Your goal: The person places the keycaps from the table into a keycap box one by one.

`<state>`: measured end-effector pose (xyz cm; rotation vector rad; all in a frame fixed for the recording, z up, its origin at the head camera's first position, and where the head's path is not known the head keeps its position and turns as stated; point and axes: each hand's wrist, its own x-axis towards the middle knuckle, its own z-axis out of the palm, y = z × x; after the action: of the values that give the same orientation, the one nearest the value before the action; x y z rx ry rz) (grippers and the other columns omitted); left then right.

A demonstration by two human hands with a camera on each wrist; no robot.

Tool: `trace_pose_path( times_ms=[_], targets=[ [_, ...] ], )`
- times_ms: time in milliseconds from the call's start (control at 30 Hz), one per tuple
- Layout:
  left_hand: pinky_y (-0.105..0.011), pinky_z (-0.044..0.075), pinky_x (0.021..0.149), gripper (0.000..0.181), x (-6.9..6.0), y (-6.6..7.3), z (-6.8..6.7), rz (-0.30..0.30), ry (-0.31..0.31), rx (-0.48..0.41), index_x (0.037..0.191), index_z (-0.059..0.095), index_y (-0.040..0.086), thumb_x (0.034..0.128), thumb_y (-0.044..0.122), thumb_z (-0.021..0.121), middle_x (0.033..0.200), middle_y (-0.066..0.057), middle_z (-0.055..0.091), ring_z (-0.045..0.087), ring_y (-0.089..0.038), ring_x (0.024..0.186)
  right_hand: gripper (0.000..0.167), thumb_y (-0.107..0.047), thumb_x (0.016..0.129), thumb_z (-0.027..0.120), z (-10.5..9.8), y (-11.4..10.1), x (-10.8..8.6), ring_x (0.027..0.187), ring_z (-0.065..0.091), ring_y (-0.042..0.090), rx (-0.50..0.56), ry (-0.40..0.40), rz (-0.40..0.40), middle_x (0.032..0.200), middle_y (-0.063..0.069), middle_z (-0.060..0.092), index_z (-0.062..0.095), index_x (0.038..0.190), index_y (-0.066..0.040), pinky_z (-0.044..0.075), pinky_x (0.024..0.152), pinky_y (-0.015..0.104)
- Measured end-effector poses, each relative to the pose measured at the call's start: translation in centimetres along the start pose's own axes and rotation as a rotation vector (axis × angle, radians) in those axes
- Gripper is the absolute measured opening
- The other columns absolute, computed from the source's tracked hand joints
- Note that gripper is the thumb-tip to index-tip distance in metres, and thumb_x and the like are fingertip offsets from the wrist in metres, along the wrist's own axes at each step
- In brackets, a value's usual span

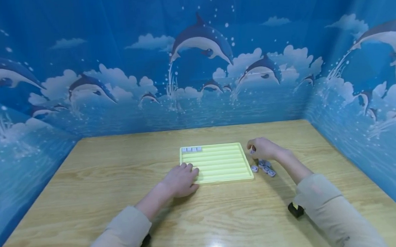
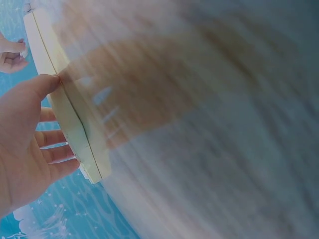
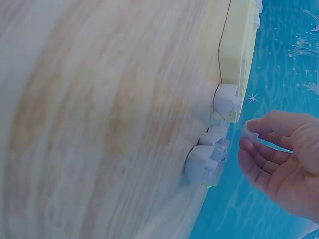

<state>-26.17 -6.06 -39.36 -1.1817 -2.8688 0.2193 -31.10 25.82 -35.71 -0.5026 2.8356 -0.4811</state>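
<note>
A pale yellow ridged tray (image 1: 221, 162) lies on the table, with several small white tiles (image 1: 191, 149) in a row at its top left corner. My left hand (image 1: 181, 179) rests on the tray's lower left corner; in the left wrist view the thumb and fingers of that hand (image 2: 30, 144) touch the tray's edge (image 2: 75, 119). My right hand (image 1: 263, 148) is raised just beyond the tray's right edge. Between its thumb and fingers it pinches one white tile (image 3: 247, 131). More loose tiles (image 1: 266, 166) lie below it on the table.
The wooden table (image 1: 117, 159) extends around the tray. A blue curtain (image 1: 132, 116) printed with dolphins and clouds stands behind the table and along both sides. One loose tile (image 1: 254, 168) lies close to the tray's lower right edge.
</note>
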Motion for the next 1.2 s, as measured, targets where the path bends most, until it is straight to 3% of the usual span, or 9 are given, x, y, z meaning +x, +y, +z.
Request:
trace_pose_path(
  times_ms=[200, 533, 800, 967, 1200],
  targets=[
    [-0.035, 0.046, 0.082, 0.046, 0.0, 0.0, 0.1, 0.0, 0.005, 0.013, 0.12, 0.053, 0.006, 0.0911, 0.041, 0.052, 0.104, -0.011, 0.054, 0.052, -0.023, 0.094, 0.028, 0.003, 0.082, 0.052, 0.2, -0.4, 0.2, 0.072, 0.051, 0.02, 0.028, 0.026, -0.027, 0.092, 0.012, 0.061, 0.061, 0.108, 0.006, 0.046, 0.065, 0.034],
    [-0.036, 0.045, 0.084, 0.046, -0.1, 0.1, -0.2, 0.0, -0.008, 0.006, 0.122, 0.052, 0.006, 0.0915, 0.04, 0.052, 0.106, -0.011, 0.054, 0.051, -0.024, 0.096, 0.022, 0.001, 0.08, 0.061, 0.7, -1.2, 0.7, 0.075, 0.051, 0.021, 0.029, 0.097, -0.045, 0.087, 0.009, 0.058, 0.059, 0.101, 0.004, 0.047, 0.069, 0.035],
    [-0.036, 0.045, 0.083, 0.045, 0.0, 0.1, -0.1, -0.012, -0.002, -0.004, 0.12, 0.053, 0.006, 0.0909, 0.04, 0.053, 0.103, -0.01, 0.053, 0.051, -0.023, 0.094, 0.028, 0.004, 0.079, 0.055, 0.8, -1.5, 0.8, 0.087, 0.057, 0.024, 0.152, 0.163, -0.093, 0.096, 0.014, 0.062, 0.06, 0.107, 0.007, 0.049, 0.076, 0.038],
    [-0.035, 0.045, 0.08, 0.043, 0.0, 0.1, -0.2, -0.015, 0.0, -0.016, 0.118, 0.054, 0.007, 0.0906, 0.04, 0.054, 0.1, -0.009, 0.053, 0.051, -0.022, 0.091, 0.022, 0.0, 0.086, 0.055, 0.6, -2.0, 0.7, 0.091, 0.058, 0.026, 0.251, 0.199, -0.074, 0.099, 0.014, 0.061, 0.058, 0.107, 0.007, 0.05, 0.076, 0.037],
    [-0.035, 0.045, 0.08, 0.043, 0.0, 0.1, -0.1, -0.014, 0.003, -0.015, 0.118, 0.054, 0.007, 0.0906, 0.04, 0.054, 0.101, -0.009, 0.053, 0.051, -0.022, 0.092, 0.021, -0.004, 0.089, 0.057, 0.7, -2.6, 0.7, 0.091, 0.059, 0.025, 0.297, 0.236, -0.058, 0.102, 0.016, 0.06, 0.056, 0.107, 0.006, 0.051, 0.076, 0.035]
  ],
)
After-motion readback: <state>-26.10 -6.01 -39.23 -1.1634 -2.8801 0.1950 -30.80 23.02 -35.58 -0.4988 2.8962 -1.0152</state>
